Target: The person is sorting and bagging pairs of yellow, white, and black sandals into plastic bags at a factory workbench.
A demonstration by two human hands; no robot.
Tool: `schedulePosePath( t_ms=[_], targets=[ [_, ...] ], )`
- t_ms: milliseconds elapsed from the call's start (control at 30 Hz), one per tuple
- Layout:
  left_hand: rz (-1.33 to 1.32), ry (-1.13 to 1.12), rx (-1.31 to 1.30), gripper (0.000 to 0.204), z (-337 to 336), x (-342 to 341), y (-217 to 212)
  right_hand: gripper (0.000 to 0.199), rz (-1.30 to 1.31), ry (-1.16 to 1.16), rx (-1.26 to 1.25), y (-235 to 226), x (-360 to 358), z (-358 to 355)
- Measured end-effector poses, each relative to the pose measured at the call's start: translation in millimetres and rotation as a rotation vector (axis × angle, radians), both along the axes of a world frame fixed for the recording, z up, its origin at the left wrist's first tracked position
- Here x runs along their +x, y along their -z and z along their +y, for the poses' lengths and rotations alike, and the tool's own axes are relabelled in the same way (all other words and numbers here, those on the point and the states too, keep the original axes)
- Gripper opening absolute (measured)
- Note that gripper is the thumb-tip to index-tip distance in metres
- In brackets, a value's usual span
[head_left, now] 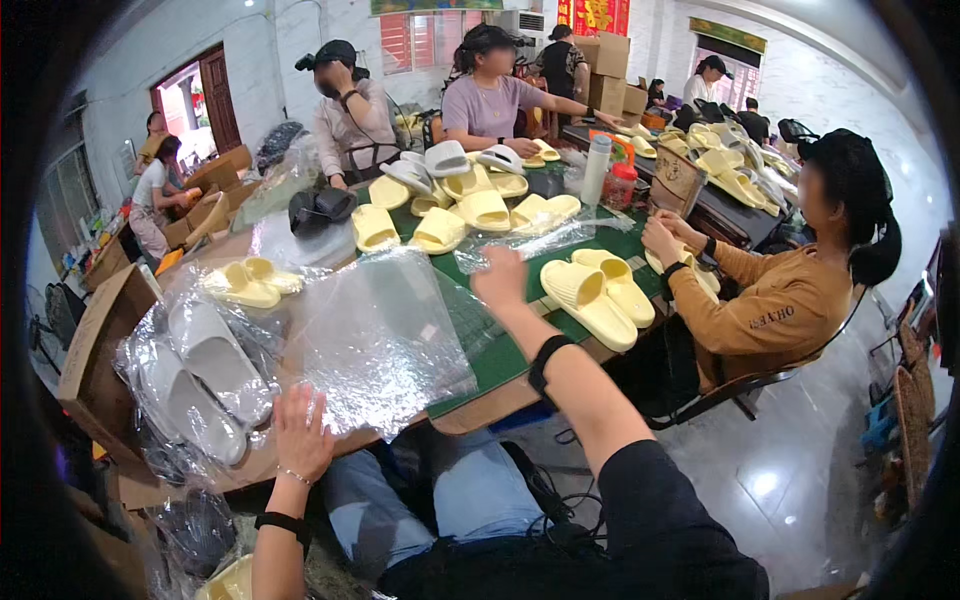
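My left hand (304, 436) lies with its fingers stretched out at the table's near edge. It rests beside a clear plastic bag (375, 340) spread flat on the table. Left of that hand is a pair of grey slippers (218, 365) in clear plastic. My right hand (499, 280) reaches out over the green table surface with its fingers curled in; what they hold, if anything, is hidden. Just beyond it lies a crumpled strip of clear plastic (540, 240). To its right sits a pair of yellow slippers (598, 297).
A heap of yellow and grey slippers (465, 190) covers the table's far side. A bottle (596, 170) and a red-lidded jar (620, 185) stand behind it. At right a person in a brown top (780, 300) handles a slipper. A cardboard box (105, 350) stands far left.
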State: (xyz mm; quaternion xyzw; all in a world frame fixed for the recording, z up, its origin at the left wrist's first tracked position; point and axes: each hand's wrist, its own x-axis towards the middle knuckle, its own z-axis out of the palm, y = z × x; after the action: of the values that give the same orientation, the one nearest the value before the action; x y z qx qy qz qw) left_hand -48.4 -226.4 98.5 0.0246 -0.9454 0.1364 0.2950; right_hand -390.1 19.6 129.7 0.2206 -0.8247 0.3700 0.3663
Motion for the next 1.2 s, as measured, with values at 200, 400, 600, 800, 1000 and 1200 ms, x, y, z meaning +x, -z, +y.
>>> schedulePosePath(
  t_ms=[200,400,600,800,1000,1200],
  targets=[
    [-0.203,0.224,0.279,0.061,28,-39,4,0.042,-0.404,0.631,0.000,12,-10,134],
    [-0.381,0.168,0.461,0.071,21,-47,13,0.060,-0.740,0.341,0.086,26,-16,171],
    [-0.354,0.198,0.460,0.071,23,-51,11,0.044,-0.765,0.229,0.128,29,-38,156],
    [-0.207,0.203,0.561,0.052,24,-51,14,0.032,-0.507,0.209,0.363,48,-24,128],
    [-0.154,0.226,0.601,0.040,30,-60,9,0.035,-0.514,0.225,0.350,51,-20,131],
    [0.022,0.324,0.260,0.032,35,-62,6,0.035,-0.473,0.227,0.362,57,-20,116]
  ],
)
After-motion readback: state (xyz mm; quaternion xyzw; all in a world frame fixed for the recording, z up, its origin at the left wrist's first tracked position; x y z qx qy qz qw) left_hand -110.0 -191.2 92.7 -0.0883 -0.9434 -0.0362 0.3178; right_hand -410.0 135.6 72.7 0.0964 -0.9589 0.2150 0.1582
